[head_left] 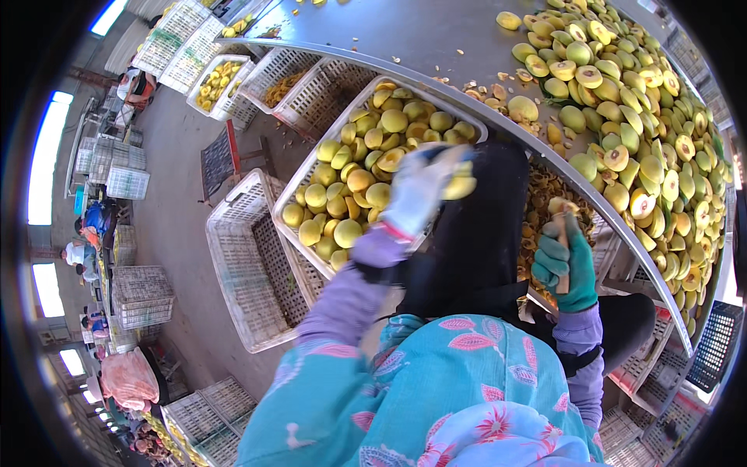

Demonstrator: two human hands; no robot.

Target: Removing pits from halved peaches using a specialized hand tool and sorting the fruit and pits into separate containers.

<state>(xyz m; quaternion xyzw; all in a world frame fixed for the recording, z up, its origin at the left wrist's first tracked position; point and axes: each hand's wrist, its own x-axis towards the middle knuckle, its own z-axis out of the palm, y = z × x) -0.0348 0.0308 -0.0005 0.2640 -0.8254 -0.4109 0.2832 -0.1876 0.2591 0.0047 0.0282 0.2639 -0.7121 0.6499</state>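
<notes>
Head view, only one: reference is the metal table (420,35). Left hand (426,187), white glove, sits off the table's front edge on the person's side, over the fruit-filled crate (299,251); it's motion-blurred. A yellow-green fruit piece (461,185) shows at its fingers; can't tell if they're clamped on it or apart. Right hand (566,268), green glove, is just short of the table's front edge, fingers closed around a wooden-handled tool (564,261), tool upright in picture, brownish bit at its top end, type unclear. Main fruit: big heap of halved fruit (618,117) on the table's right part, cut faces and some pits showing, loose scraps (498,101) near the table's front edge. Brown scrap heap (537,214) partly under that edge, next to the black-clad leg (475,226). White crate (233,268) stands left of the filled one, farther from the table.
</notes>
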